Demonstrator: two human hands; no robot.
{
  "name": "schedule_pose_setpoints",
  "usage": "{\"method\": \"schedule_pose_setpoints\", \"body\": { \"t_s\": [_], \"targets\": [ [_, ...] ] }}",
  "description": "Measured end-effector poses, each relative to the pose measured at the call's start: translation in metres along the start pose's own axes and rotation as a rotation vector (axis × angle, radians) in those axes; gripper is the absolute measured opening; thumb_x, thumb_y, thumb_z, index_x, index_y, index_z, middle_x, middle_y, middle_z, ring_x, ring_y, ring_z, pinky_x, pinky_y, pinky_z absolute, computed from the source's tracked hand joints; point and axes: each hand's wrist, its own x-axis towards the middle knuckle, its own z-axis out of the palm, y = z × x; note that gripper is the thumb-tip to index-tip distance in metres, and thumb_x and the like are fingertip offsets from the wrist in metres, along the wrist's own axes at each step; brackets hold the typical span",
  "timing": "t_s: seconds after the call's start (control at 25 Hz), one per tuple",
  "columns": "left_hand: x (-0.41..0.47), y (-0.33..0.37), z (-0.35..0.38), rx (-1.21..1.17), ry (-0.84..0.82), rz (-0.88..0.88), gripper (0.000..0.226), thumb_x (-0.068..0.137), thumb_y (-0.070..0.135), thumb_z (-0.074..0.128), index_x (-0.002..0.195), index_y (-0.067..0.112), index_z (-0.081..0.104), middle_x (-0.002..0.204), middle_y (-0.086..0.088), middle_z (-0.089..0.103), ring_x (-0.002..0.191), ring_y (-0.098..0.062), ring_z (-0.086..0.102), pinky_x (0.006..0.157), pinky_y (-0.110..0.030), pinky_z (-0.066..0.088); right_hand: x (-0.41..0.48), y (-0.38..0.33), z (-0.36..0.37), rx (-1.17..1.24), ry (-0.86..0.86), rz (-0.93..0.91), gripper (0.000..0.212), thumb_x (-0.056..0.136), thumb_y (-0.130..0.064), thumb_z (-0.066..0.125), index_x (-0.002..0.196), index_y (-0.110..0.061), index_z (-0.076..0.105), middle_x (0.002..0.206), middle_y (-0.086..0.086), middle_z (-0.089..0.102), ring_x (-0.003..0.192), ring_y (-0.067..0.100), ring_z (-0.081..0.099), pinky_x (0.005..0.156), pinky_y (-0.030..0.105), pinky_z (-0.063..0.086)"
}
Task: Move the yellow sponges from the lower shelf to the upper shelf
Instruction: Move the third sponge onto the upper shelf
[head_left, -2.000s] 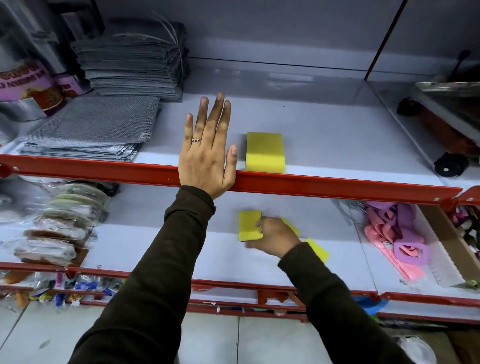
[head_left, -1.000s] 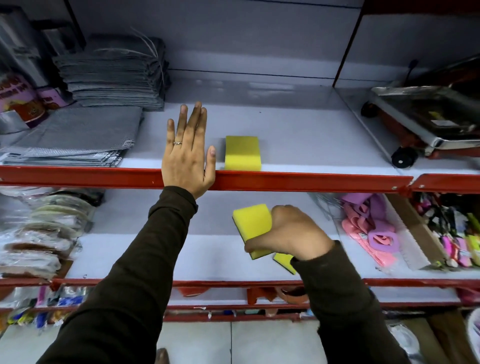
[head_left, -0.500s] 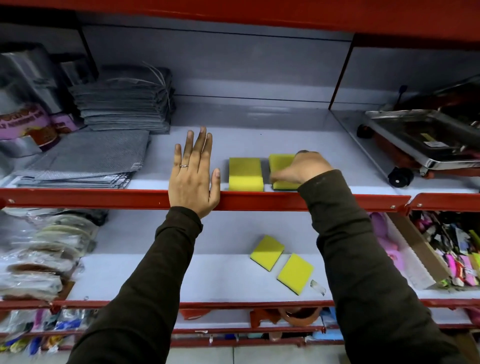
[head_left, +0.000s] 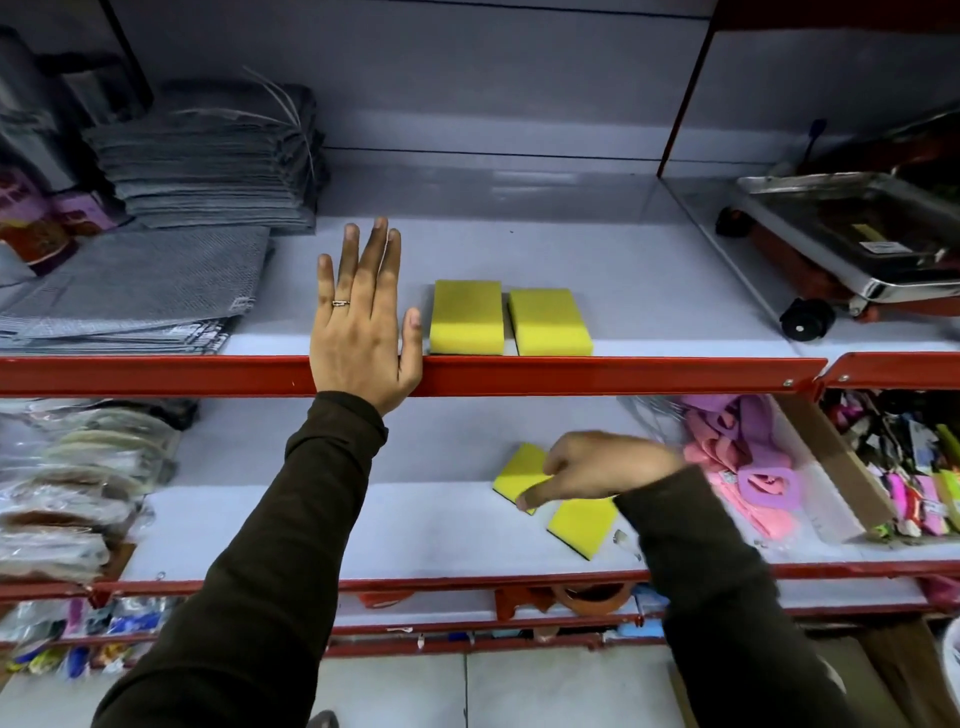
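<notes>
Two yellow sponges lie side by side at the front of the upper shelf (head_left: 649, 291): one on the left (head_left: 466, 318) and one on the right (head_left: 549, 322). On the lower shelf (head_left: 363, 525) lie two more yellow sponges, a far one (head_left: 519, 467) and a near one (head_left: 582, 522). My left hand (head_left: 363, 317) rests flat and open on the red front rail of the upper shelf, just left of the sponges. My right hand (head_left: 597, 467) is over the far lower sponge, fingers curled on its edge; it is blurred.
Stacked grey cloths (head_left: 208, 166) and flat grey mats (head_left: 130, 291) fill the upper shelf's left. A metal stove (head_left: 852, 234) sits at upper right. Bagged scrubbers (head_left: 78, 483) lie at lower left, pink plastic items (head_left: 737, 462) and a cardboard box (head_left: 841, 467) at lower right.
My right hand set a second sponge beside the first on the upper shelf, then dropped to the lower shelf onto the far sponge. The left hand stayed on the rail.
</notes>
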Motion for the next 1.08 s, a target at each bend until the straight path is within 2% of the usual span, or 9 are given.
{"method": "schedule_pose_setpoints", "body": {
  "t_s": [0.04,0.12,0.2,0.28,0.48,0.64,0.8,0.92,1.08],
  "targets": [
    [0.0,0.0,0.0,0.005,-0.001,-0.001,0.07,0.099,0.034,0.03,0.162,0.006,0.015,0.171,-0.012,0.017,0.159,-0.033,0.012,0.13,-0.046,0.0,0.032,0.006,0.017,-0.022,-0.032,0.067,0.06,0.076,-0.064,0.07,0.114,-0.017,0.068,0.114,0.004,0.067,0.104,0.021,0.064,0.085,0.033,0.05],
    [0.0,0.0,0.001,0.014,0.006,0.005,0.07,0.099,0.035,0.029,0.162,0.006,0.015,0.171,-0.012,0.017,0.159,-0.033,0.012,0.13,-0.045,-0.002,0.094,0.021,0.048,-0.014,0.027,0.158,0.098,0.076,-0.064,0.07,0.145,-0.002,0.039,0.148,0.013,0.046,0.137,0.031,0.043,0.11,0.039,0.041],
    [0.001,0.0,0.003,0.017,0.018,0.009,0.069,0.099,0.035,0.028,0.161,0.006,0.017,0.17,-0.013,0.019,0.158,-0.033,0.013,0.13,-0.044,-0.002,0.139,0.033,0.07,-0.009,0.14,0.208,0.121,0.072,-0.066,0.071,0.155,0.001,0.013,0.159,0.018,0.026,0.148,0.036,0.023,0.119,0.046,0.028],
    [0.001,-0.001,0.004,0.013,0.026,0.012,0.069,0.099,0.034,0.028,0.161,0.005,0.018,0.17,-0.013,0.021,0.158,-0.033,0.014,0.13,-0.043,-0.003,0.166,0.041,0.084,-0.025,0.158,0.229,0.128,0.071,-0.064,0.072,0.156,0.0,0.001,0.161,0.019,0.019,0.15,0.038,0.017,0.122,0.049,0.023],
    [0.001,0.001,0.003,0.017,0.039,0.015,0.069,0.099,0.035,0.028,0.161,0.005,0.019,0.169,-0.013,0.022,0.158,-0.034,0.016,0.13,-0.044,-0.002,0.168,0.036,0.094,-0.097,0.199,0.179,0.109,0.067,-0.039,0.078,0.15,0.002,0.021,0.141,0.017,0.036,0.131,0.035,0.038,0.106,0.044,0.045],
    [0.002,0.001,0.001,0.024,0.018,0.006,0.07,0.098,0.035,0.029,0.161,0.006,0.017,0.17,-0.013,0.02,0.158,-0.034,0.014,0.13,-0.043,-0.004,0.123,0.022,0.073,-0.077,0.122,0.04,0.104,0.06,-0.05,0.084,0.143,-0.007,0.039,0.134,0.012,0.047,0.125,0.03,0.048,0.103,0.04,0.047],
    [0.003,0.003,-0.002,0.022,0.009,0.0,0.072,0.097,0.034,0.032,0.161,0.005,0.017,0.17,-0.013,0.019,0.158,-0.033,0.014,0.13,-0.039,-0.008,0.026,0.002,0.025,-0.066,0.038,-0.058,0.093,0.057,-0.054,0.086,0.133,-0.016,0.049,0.124,0.004,0.051,0.113,0.024,0.056,0.097,0.04,0.052],
    [0.003,0.004,-0.003,0.011,0.008,0.0,0.072,0.096,0.034,0.032,0.161,0.005,0.018,0.17,-0.014,0.019,0.158,-0.032,0.013,0.13,-0.037,-0.009,-0.053,-0.006,-0.024,-0.093,0.135,-0.084,0.075,0.056,-0.047,0.09,0.12,-0.019,0.062,0.113,-0.001,0.063,0.102,0.018,0.063,0.089,0.035,0.056],
    [0.003,0.003,-0.004,-0.001,-0.003,-0.01,0.072,0.096,0.034,0.032,0.161,0.004,0.019,0.17,-0.013,0.018,0.159,-0.032,0.012,0.13,-0.036,-0.01,-0.101,0.007,-0.087,-0.152,0.382,-0.034,0.096,0.049,-0.046,0.093,0.132,-0.027,0.048,0.121,-0.004,0.052,0.111,0.017,0.056,0.096,0.035,0.05]
  ]
}}
